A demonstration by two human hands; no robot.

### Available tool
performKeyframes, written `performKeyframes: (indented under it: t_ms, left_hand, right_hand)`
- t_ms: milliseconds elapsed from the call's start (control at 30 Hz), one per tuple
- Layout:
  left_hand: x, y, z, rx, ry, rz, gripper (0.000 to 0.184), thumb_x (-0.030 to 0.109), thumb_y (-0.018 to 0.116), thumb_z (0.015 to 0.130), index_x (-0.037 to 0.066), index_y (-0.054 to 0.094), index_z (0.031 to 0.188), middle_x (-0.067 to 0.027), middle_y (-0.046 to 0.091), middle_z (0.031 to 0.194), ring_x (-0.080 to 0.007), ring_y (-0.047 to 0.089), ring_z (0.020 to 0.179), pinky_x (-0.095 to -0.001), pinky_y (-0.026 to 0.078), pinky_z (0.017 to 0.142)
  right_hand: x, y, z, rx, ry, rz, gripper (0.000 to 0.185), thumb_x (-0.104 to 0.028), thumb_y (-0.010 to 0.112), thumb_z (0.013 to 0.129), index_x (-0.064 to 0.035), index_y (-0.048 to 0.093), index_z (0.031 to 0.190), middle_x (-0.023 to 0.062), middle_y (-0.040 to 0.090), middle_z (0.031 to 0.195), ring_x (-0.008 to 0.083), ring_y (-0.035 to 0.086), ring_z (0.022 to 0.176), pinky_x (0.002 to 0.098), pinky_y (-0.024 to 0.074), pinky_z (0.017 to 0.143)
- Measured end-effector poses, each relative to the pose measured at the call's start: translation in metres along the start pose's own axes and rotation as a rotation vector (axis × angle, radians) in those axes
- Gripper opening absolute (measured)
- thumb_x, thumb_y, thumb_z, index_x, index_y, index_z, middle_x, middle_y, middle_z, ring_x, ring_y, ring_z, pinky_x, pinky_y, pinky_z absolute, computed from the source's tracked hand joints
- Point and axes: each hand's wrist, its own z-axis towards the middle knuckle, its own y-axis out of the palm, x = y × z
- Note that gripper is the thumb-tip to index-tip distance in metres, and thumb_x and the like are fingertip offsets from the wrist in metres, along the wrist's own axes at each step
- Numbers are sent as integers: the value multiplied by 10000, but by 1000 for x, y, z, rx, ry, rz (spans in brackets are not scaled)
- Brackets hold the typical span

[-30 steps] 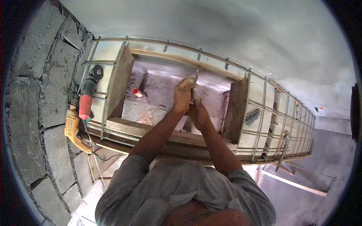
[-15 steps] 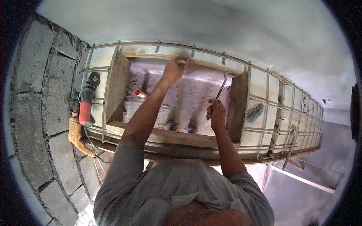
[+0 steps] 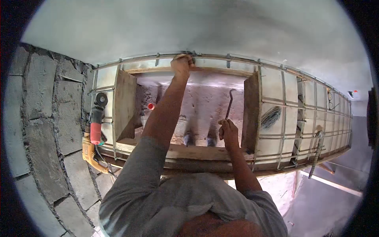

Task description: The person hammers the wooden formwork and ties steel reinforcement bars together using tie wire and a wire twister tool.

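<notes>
My right hand (image 3: 229, 132) is closed around the lower end of a dark hooked metal rod (image 3: 230, 103), held over the opening with its curved tip pointing away from me. My left hand (image 3: 182, 65) reaches to the far edge and has its fingers closed against the long steel bar (image 3: 213, 56) that runs there. What those fingers pinch is hidden. Between the hands lies the rectangular opening, framed by wooden boards (image 3: 251, 112). A bundle of thin tie wire (image 3: 271, 117) rests on the bar grid to the right.
An angle grinder (image 3: 96, 124) and a yellow drill (image 3: 91, 155) lie at the left, beside a block wall (image 3: 45, 146). A hammer (image 3: 317, 148) and eyeglasses (image 3: 331, 102) are on the right grid. An orange pipe end (image 3: 151, 106) shows inside the opening.
My left hand has moved from the far board up to the long steel bar. My right hand still grips the hooked rod, now more upright. The view has shifted slightly.
</notes>
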Motion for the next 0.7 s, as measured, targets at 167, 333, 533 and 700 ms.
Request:
performKeyframes:
  t_ms: [167,333,533,700]
  left_hand:
    - [-34,-13,20,53,457,168,78,-22,579,762,17,590,828,-70,573,647,-193,543,503,-322,455,416]
    - [-19,-7,25,80,171,410,66,-10,592,762,31,605,812,-60,577,662,-185,566,541,-338,498,424]
    - [-12,-1,52,-65,-364,298,45,135,612,805,92,599,795,-49,584,655,-161,592,603,-276,430,452]
    - [-14,-6,70,7,-509,-92,72,-47,562,804,-5,571,862,-111,592,772,-255,605,641,-335,570,521]
  right_hand:
    - [0,-16,0,16,166,62,306,-284,471,965,-7,597,939,42,532,609,115,478,513,293,398,493]
    - [-23,-11,7,2,138,25,324,-304,440,980,-9,561,927,18,438,536,96,387,423,268,326,416]
    - [21,-14,33,-40,-217,-137,219,-234,492,944,-36,561,1010,60,560,631,156,526,518,308,447,500]
    - [-42,-1,55,-11,36,-107,253,-237,545,914,-17,539,1040,56,565,660,136,514,530,285,423,482]
